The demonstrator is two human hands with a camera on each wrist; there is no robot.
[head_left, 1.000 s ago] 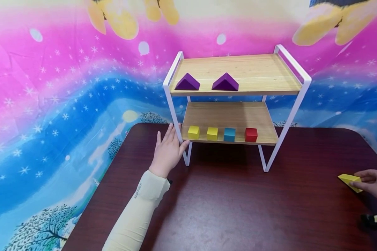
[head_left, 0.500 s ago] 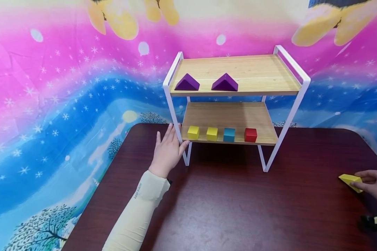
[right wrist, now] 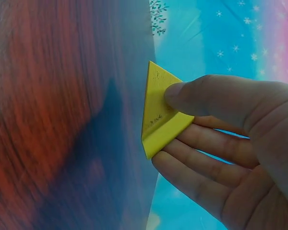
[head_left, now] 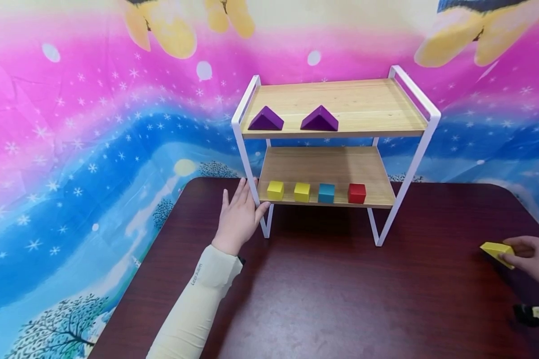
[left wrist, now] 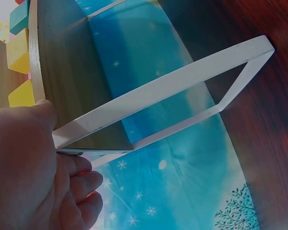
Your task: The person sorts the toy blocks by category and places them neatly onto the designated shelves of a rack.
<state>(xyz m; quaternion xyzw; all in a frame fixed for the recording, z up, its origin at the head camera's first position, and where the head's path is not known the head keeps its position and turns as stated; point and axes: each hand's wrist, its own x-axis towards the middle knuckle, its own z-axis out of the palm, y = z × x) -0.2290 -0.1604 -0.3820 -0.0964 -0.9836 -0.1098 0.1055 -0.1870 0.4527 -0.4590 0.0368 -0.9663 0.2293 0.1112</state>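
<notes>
My right hand (head_left: 536,259) pinches a yellow triangular block (head_left: 497,253) between thumb and fingers, over the right side of the table. In the right wrist view, the thumb presses one flat face of the block (right wrist: 158,103), with the fingers behind it and a shadow on the tabletop. My left hand (head_left: 238,222) rests against the left leg of a two-tier shelf rack (head_left: 332,134). Its fingers lie straight along the outer side, and its thumb is at the front corner of the lower board. The left wrist view shows the white frame (left wrist: 149,98) by the thumb and fingers.
Two purple triangular blocks, the left (head_left: 266,119) and the right (head_left: 320,119), stand on the upper board. Along the lower board's front edge sit two yellow cubes (head_left: 275,190), a blue cube (head_left: 326,193) and a red cube (head_left: 357,193). A patterned cloth (head_left: 94,124) hangs behind the dark table (head_left: 323,299).
My right hand has shifted slightly up and left in the head view, carrying the yellow triangular block with it. The left hand keeps its place against the rack.
</notes>
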